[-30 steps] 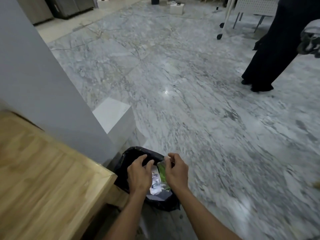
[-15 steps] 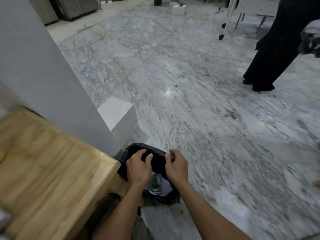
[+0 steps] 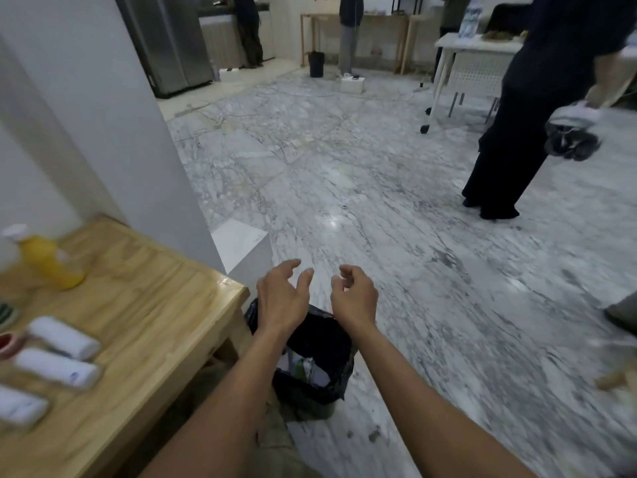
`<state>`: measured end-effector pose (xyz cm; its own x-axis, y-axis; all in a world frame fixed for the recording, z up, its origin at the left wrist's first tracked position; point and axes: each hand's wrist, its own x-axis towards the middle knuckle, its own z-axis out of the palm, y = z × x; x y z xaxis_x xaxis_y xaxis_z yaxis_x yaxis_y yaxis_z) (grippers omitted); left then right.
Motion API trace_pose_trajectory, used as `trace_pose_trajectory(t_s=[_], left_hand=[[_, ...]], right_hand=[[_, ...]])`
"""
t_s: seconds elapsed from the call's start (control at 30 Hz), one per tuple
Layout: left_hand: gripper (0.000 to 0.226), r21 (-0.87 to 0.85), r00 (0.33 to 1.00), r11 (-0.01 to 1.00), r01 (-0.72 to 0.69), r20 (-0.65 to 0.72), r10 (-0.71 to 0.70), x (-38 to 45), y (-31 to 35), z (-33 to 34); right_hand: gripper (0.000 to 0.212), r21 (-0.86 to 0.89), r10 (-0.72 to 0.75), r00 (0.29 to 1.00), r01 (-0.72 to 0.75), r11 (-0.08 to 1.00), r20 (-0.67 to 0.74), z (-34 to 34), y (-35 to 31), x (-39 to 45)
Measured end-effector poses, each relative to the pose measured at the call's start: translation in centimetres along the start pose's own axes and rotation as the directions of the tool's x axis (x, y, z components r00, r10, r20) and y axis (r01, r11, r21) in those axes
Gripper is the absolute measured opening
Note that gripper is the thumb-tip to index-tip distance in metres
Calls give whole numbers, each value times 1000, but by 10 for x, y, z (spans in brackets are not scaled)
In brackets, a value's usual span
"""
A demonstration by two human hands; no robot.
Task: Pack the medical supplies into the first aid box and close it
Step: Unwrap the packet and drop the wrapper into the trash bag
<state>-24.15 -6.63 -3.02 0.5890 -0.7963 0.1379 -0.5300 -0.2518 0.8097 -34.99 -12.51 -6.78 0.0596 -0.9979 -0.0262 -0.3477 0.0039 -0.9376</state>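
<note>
My left hand (image 3: 282,298) and my right hand (image 3: 355,298) hover empty above a black-lined bin (image 3: 317,374) on the floor, fingers loosely spread. Green and white wrappers (image 3: 303,367) lie inside the bin. On the wooden table (image 3: 148,326) at the left lie three white bandage rolls (image 3: 63,338), blurred, and a yellow spray bottle (image 3: 48,263) with a white cap. A red-and-white tape roll (image 3: 8,341) shows at the left edge. No first aid box is in view.
A white pillar (image 3: 120,132) rises behind the table, with a white box (image 3: 244,250) at its foot. A person in black (image 3: 510,150) stands at the right on the marble floor. Other people, tables and a fridge stand far back.
Both hands let go of the green-and-white wrapper into the bin and rose above it, fingers opening. The view swung up and left, bringing the table's supplies into sight.
</note>
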Motion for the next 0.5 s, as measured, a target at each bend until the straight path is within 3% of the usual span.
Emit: trace_pose_trajectory(t_s=[0.2, 0.5], left_hand=[[35, -104, 981, 989, -101, -174, 82, -12, 38, -67], [30, -53, 889, 986, -157, -443, 117, -45, 36, -203]], right_hand=[[29, 143, -140, 990, 138, 980, 6, -9, -78, -26], [24, 348, -377, 897, 285, 893, 232, 37, -184, -106]])
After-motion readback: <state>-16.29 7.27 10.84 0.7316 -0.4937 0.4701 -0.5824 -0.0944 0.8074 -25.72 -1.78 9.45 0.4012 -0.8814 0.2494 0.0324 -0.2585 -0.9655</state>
